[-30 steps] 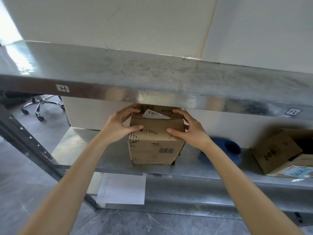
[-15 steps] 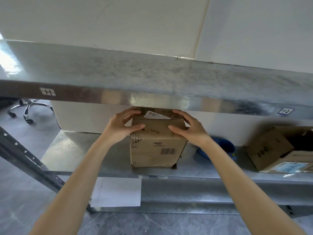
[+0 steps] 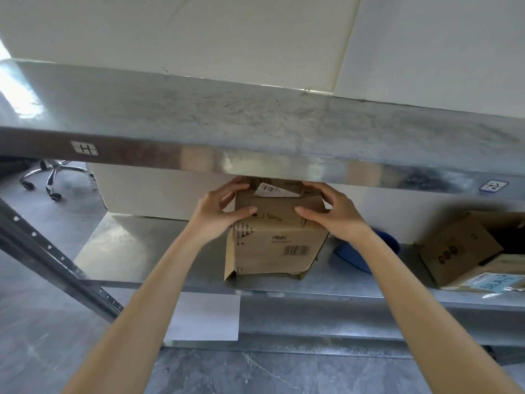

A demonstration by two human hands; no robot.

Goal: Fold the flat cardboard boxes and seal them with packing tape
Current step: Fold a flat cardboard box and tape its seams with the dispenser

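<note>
While the cardboard box (image 3: pixel 272 245) stands near the front edge of the lower shelf (image 3: pixel 127 251), the left hand (image 3: pixel 216 214) and right hand (image 3: pixel 332 217) grip its top corners, thumbs on the front flap. The upper shelf (image 3: pixel 255 132) hangs close above it. Its front reads "P&G" over a barcode.

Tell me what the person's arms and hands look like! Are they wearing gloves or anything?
No gloves. The left hand and right hand are bare, and so are the left forearm and right forearm; no sleeve reaches into view. I see no rings on the fingers, and no watch or bracelet at either wrist.
</note>
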